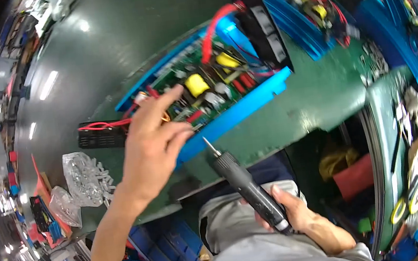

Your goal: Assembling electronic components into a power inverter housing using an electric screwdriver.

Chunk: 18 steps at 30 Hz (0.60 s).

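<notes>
A blue metal housing [249, 118] with a green circuit board lies at an angle on the green bench. Yellow-wrapped coils [196, 85] stand on the board. My left hand [149, 145] reaches over the housing's left end, fingers spread, with nothing visible in them; whether the fingertips touch the board I cannot tell. In my right hand [298, 209], near my lap, is a black electric screwdriver [244, 181], its bit pointing up toward the housing's near wall. A black end panel [266, 32] with a thick red cable [211, 30] sits at the right end. Another black end panel [101, 136] with red wires lies left.
More blue housings with boards [292, 21] lie at the back right. Clear plastic bags [82, 180] of small parts sit left of my left forearm. Below the bench edge is a blue crate [165, 245]; yellow tape rolls [415, 200] lie at the far right.
</notes>
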{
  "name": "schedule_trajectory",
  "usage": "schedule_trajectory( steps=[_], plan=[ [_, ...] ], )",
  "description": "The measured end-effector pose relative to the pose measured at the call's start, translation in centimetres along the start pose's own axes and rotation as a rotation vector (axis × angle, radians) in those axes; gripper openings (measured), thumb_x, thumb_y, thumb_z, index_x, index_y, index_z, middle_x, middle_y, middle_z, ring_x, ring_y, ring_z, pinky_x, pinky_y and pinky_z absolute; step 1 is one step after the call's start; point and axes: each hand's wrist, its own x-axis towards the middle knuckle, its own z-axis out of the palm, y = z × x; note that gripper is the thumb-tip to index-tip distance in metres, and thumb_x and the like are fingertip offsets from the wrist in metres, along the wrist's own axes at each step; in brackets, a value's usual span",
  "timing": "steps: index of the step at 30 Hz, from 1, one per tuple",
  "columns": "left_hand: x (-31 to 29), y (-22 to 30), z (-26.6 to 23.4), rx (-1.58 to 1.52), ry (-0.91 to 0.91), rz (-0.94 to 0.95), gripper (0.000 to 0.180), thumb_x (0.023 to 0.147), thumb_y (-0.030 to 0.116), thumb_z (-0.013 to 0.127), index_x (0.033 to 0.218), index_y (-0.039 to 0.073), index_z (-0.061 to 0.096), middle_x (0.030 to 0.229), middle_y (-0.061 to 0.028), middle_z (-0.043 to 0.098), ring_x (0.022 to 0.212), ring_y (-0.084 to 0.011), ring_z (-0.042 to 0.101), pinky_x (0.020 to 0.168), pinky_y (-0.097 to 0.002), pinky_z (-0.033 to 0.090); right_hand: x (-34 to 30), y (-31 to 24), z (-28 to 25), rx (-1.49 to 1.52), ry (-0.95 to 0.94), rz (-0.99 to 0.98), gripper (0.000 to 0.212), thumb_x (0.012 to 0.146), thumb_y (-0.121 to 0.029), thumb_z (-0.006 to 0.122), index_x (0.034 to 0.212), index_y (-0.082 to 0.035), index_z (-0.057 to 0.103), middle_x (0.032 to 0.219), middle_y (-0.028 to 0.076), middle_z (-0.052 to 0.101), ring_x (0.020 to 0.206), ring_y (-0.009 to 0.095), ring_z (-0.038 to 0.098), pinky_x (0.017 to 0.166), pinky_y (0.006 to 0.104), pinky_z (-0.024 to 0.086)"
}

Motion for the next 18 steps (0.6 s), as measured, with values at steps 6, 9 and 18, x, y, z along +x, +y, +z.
schedule_trajectory(
  steps=[6,9,18],
  plan=[
    [0.1,-0.5,-0.8,-0.105,-0.042,-0.025,0.009,0.083,0.008,0.074,0.09,0.003,0.072,0.149,-0.0128,0.052,0.137,-0.0336,0.047,0.117,-0.0461,0.031,-0.1,-0.1,0.6,0.049,-0.031,0.044,0.101,0.092,-0.08,0.033,0.138,0.009,0.048,0.071,0.012,0.062,0.056,0.019,0.055,0.056,0.0299,0.044],
    [0.6,-0.5,-1.6,-0.108,-0.124,-0.014,0.009,0.085,0.004,0.069,0.094,0.002,0.072,0.152,-0.015,0.048,0.139,-0.0339,0.044,0.12,-0.0484,0.027,0.2,-0.6,1.3,-0.009,0.001,0.03,0.104,0.091,-0.082,0.032,0.137,0.01,0.048,0.07,0.011,0.061,0.057,0.018,0.056,0.056,0.0295,0.044],
    [0.1,1.5,-2.4,-0.159,-0.222,-0.003,0.032,0.079,-0.004,0.059,0.109,-0.011,0.063,0.153,-0.0227,0.041,0.141,-0.0351,0.043,0.12,-0.0553,0.023,0.1,0.3,1.2,-0.224,0.161,0.019,0.107,0.091,-0.083,0.025,0.142,0.009,0.044,0.073,0.01,0.062,0.059,0.016,0.056,0.057,0.028,0.044]
  ],
)
